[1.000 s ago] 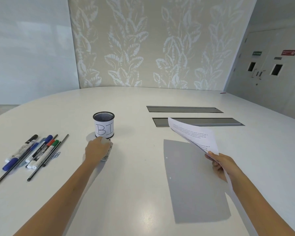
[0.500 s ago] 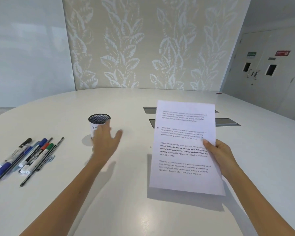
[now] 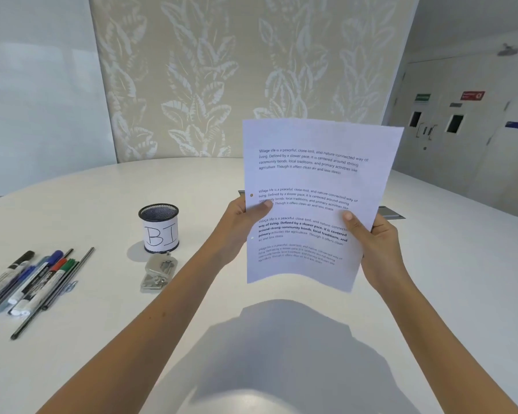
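Observation:
A white printed sheet of paper (image 3: 314, 180) is held upright above the table, its text facing me. Two punched holes show near its left edge. My left hand (image 3: 240, 222) pinches the sheet's left edge, thumb on the front. My right hand (image 3: 374, 243) pinches the right edge the same way. A silver hole punch (image 3: 159, 271) lies on the table left of my left forearm, untouched.
A black mesh pen cup (image 3: 159, 227) labelled "BI" stands behind the punch. Several markers and pens (image 3: 33, 282) lie at the far left, with a small paper clip (image 3: 71, 285) beside them. The white table (image 3: 446, 264) has a metal cable slot (image 3: 391, 212) behind the sheet.
My left hand left the hole punch, swung right and took the sheet's left edge. The sheet rose from edge-on beside my right hand to upright in front of me.

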Tool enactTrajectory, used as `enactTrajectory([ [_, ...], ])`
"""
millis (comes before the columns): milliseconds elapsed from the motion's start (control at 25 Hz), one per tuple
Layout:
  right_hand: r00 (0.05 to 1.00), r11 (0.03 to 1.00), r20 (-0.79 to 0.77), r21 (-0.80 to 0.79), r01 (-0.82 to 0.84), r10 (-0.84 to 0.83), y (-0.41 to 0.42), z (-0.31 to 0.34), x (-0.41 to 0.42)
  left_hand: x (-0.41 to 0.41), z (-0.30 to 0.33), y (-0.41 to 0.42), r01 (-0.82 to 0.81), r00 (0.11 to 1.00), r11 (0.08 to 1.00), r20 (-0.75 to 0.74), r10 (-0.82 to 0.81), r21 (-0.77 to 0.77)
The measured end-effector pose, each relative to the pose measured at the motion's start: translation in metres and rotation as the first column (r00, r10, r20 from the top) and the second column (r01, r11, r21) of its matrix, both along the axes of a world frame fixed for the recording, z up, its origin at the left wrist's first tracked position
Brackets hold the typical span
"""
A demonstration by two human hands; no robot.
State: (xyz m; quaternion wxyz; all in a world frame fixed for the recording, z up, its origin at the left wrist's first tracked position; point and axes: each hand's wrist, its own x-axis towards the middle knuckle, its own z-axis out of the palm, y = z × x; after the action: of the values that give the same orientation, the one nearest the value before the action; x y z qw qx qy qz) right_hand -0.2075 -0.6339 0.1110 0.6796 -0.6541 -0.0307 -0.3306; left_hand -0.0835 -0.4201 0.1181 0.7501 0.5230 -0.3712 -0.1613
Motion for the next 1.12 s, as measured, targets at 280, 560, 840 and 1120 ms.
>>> enactTrajectory([
  [280, 0.978, 0.994, -0.209, 0.108, 0.025, -0.002, 0.009, -0.057, -0.002, -0.020, -0.051, -0.011, -0.062, 0.996, 0.976, -0.052, 0.074, 0.210],
  [560, 0.981, 0.994, -0.191, 0.098, 0.048, -0.029, 0.007, -0.039, 0.000, -0.013, -0.044, -0.012, 0.009, 0.997, 0.993, -0.075, 0.000, 0.114],
  [840, 0.939, 0.998, -0.341, 0.041, 0.056, -0.039, 0.012, -0.073, -0.003, -0.017, -0.079, -0.013, -0.033, 0.995, 0.990, -0.091, 0.046, 0.138],
  [1120, 0.887, 0.930, -0.415, -0.366, 0.042, -0.203, -0.041, 0.014, -0.004, 0.025, 0.024, 0.018, -0.600, 0.766, 0.800, 0.299, 0.569, 0.017],
])
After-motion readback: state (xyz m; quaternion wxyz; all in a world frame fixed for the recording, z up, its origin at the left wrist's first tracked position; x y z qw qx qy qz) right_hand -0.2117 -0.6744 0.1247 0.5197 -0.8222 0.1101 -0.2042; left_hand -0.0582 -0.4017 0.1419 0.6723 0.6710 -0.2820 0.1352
